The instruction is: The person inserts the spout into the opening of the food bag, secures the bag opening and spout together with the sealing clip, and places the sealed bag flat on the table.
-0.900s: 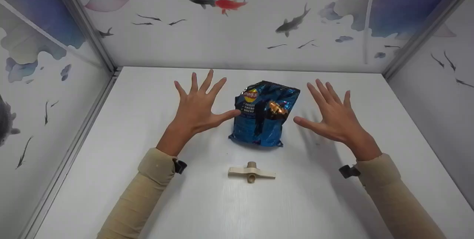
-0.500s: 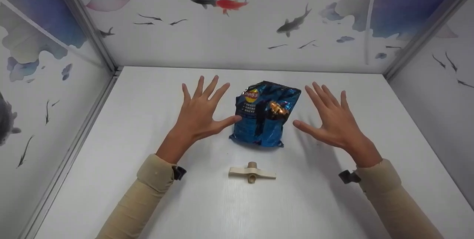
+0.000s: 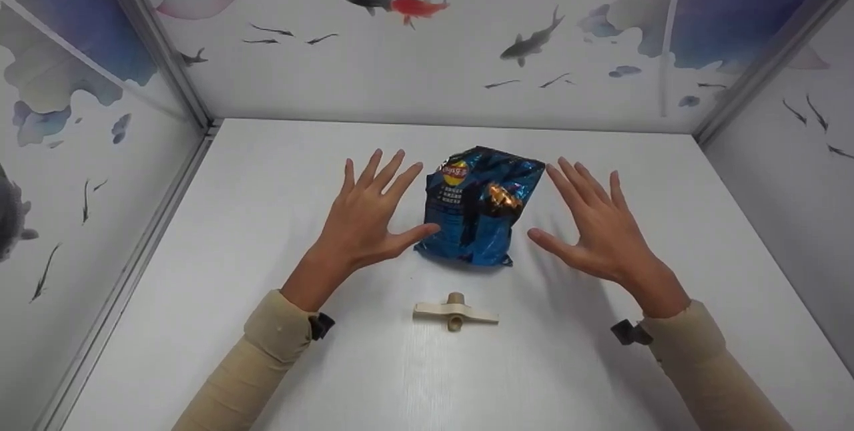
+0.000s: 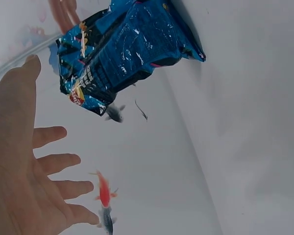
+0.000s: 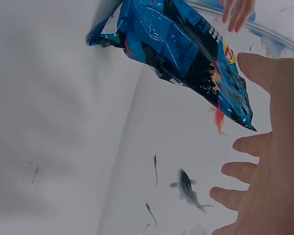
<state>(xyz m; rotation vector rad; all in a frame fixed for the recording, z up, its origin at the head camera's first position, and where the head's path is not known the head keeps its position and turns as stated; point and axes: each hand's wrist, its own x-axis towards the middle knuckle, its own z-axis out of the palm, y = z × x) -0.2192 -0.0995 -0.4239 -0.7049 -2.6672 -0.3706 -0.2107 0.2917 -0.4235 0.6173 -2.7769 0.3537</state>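
A blue and black chip bag (image 3: 470, 217) with a yellow and red logo stands on the white table between the two hands. My left hand (image 3: 367, 221) is spread to its left, its thumb overlapping the bag's lower left side in the head view. On the other side, my right hand (image 3: 600, 234) is spread too, fingertips close to the bag's upper right corner. Neither hand holds anything. In front of the bag lies a beige plastic valve handle-like piece (image 3: 456, 313), a long bar with a short tube through its middle. Both wrist views show the chip bag (image 4: 132, 49) beyond open palms.
White walls (image 3: 427, 71) painted with fish and petals enclose the table (image 3: 454, 377) at the back and both sides. Metal frame posts (image 3: 163, 51) stand at the corners. A small dark device (image 3: 320, 326) is strapped on each wrist.
Both hands have come down and nearer to the person, and the left has also shifted a little rightward. The bag and the beige piece stay in place.
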